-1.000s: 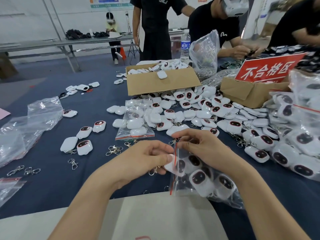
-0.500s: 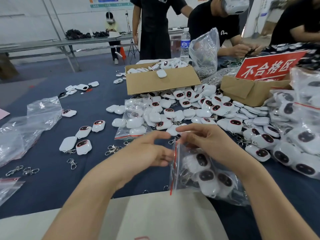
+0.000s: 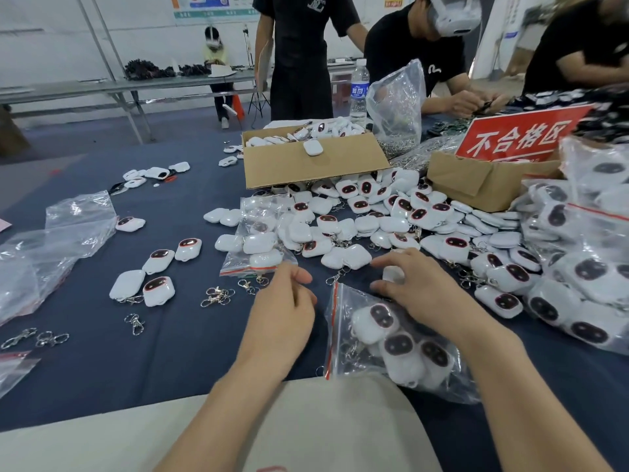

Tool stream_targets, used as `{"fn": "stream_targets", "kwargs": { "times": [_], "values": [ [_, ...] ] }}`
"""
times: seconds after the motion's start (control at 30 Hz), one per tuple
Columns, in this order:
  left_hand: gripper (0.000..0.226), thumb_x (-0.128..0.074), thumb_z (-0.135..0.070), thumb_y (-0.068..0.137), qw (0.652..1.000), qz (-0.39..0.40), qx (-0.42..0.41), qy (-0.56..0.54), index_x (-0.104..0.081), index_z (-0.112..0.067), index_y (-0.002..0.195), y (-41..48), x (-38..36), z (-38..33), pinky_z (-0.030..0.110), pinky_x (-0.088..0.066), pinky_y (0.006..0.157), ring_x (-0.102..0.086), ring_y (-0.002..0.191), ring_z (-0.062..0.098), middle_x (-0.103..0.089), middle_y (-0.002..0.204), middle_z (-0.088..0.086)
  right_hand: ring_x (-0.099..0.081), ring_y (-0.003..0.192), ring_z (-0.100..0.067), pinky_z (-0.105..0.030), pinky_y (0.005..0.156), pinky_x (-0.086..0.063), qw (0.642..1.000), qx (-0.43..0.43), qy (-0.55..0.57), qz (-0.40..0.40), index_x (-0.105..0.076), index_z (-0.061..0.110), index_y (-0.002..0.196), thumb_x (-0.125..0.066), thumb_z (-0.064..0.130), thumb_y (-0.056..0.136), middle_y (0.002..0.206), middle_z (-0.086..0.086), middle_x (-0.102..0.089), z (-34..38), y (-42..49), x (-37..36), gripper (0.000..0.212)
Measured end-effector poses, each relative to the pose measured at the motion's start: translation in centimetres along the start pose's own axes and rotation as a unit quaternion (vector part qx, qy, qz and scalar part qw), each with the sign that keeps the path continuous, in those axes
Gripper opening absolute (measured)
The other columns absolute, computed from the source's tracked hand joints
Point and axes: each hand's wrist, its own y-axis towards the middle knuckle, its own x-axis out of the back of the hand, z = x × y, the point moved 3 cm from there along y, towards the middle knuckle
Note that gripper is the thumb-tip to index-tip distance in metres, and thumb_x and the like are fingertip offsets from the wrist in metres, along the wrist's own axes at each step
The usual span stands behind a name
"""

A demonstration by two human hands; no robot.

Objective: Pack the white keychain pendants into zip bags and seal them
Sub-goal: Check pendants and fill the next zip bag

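Bare blue cloth lies open left of the filled bag, past scattered clips. Ahead, the pendant pile and cardboard box block; packed bags crowd the right.

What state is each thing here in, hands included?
Left hand: loosely curled, holding nothing.
Right hand: resting on the zip bag; grip unclear.
Zip bag: lying flat, holding pendants, red strip looks closed.
Cardboard box: open, pendants inside.
Water bottle: upright, capped.

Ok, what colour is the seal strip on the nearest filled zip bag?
Red. The seal strip lines the left side of the zip bag; head view shows it.
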Motion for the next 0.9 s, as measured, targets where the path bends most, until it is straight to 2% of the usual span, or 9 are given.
{"fn": "stream_targets", "kwargs": {
  "times": [0.07,0.13,0.2,0.3,0.37,0.5,0.67,0.83,0.9],
  "values": [
    [0.032,-0.042,-0.006,0.096,0.999,-0.02,0.014,-0.042,-0.053,-0.035,0.093,0.2,0.2,0.6,0.029,-0.046,0.072,-0.064,0.077,0.011,-0.067,0.077,-0.025,-0.056,0.111,-0.014,-0.021,0.084,-0.043,0.999,0.0,0.041,-0.008,-0.06,0.035,0.131,-0.072,0.034,0.091,0.129,0.004,-0.053,-0.4,0.1,0.1,0.041],
    [0.033,-0.041,-0.005,0.097,0.996,-0.031,0.015,-0.08,-0.056,-0.034,0.096,0.4,0.3,0.9,0.031,-0.048,0.071,-0.062,0.071,0.008,-0.069,0.079,-0.02,-0.057,0.094,-0.001,-0.009,0.067,-0.039,0.994,0.013,0.099,-0.037,-0.06,0.034,0.131,-0.071,0.028,0.092,0.113,0.011,-0.057,-0.9,0.3,0.2,0.041],
    [0.033,-0.042,-0.005,0.098,0.994,-0.033,0.006,-0.102,-0.058,-0.034,0.098,0.4,0.3,0.8,0.032,-0.047,0.068,-0.061,0.064,0.001,-0.07,0.082,-0.018,-0.057,0.089,0.009,-0.005,0.063,-0.041,0.983,0.022,0.168,-0.071,-0.057,0.035,0.133,-0.067,0.022,0.096,0.101,0.022,-0.058,-1.2,0.5,0.4,0.041],
    [0.031,-0.044,-0.008,0.1,0.991,-0.034,-0.014,-0.129,-0.061,-0.034,0.1,0.2,0.2,0.6,0.03,-0.046,0.067,-0.062,0.065,-0.001,-0.071,0.087,-0.017,-0.062,0.096,0.002,-0.01,0.073,-0.045,0.958,0.06,0.259,-0.108,-0.059,0.039,0.126,-0.064,0.018,0.098,0.114,0.013,-0.063,-0.8,0.7,0.9,0.036],
    [0.025,-0.047,-0.014,0.103,0.985,-0.033,-0.029,-0.164,-0.064,-0.032,0.103,0.2,0.3,0.3,0.026,-0.049,0.063,-0.062,0.068,0.001,-0.072,0.089,-0.015,-0.066,0.098,-0.008,-0.015,0.079,-0.052,0.931,0.101,0.336,-0.104,-0.064,0.041,0.117,-0.067,0.013,0.095,0.11,0.009,-0.068,-0.3,0.7,1.2,0.035],
    [0.019,-0.048,-0.025,0.106,0.97,0.003,-0.054,-0.238,-0.067,-0.022,0.107,0.2,0.5,-0.3,0.018,-0.052,0.061,-0.063,0.074,0.006,-0.075,0.09,-0.005,-0.069,0.097,-0.016,-0.029,0.088,-0.057,0.876,0.156,0.456,-0.028,-0.062,0.033,0.126,-0.066,0.022,0.086,0.103,0.003,-0.074,0.6,0.4,1.4,0.042],
    [0.032,-0.056,-0.05,0.093,0.945,0.061,-0.057,-0.316,-0.074,-0.026,0.102,0.2,0.6,-0.6,0.02,-0.053,0.063,-0.065,0.077,0.009,-0.076,0.092,0.002,-0.07,0.099,-0.013,-0.026,0.082,-0.057,0.814,0.166,0.555,0.039,-0.059,0.023,0.131,-0.058,0.017,0.088,0.104,0.002,-0.075,2.1,-0.2,1.6,0.044],
    [0.027,-0.071,-0.054,0.081,0.923,0.095,-0.061,-0.368,-0.074,-0.035,0.1,0.2,0.4,-0.7,0.022,-0.054,0.064,-0.067,0.079,0.012,-0.074,0.091,0.0,-0.068,0.111,-0.024,-0.036,0.096,-0.057,0.846,0.163,0.506,0.027,-0.06,0.025,0.129,-0.052,0.007,0.102,0.117,0.003,-0.074,6.1,-0.9,-1.5,0.033],
    [0.034,-0.076,-0.052,0.079,0.912,0.096,-0.052,-0.394,-0.073,-0.03,0.104,0.4,0.4,-0.6,0.024,-0.054,0.063,-0.067,0.079,0.015,-0.073,0.092,0.002,-0.068,0.112,-0.019,-0.034,0.096,-0.057,0.853,0.168,0.493,0.016,-0.062,0.024,0.126,-0.053,0.01,0.103,0.119,0.006,-0.073,7.2,-1.1,-2.6,0.028]
  ]
}}
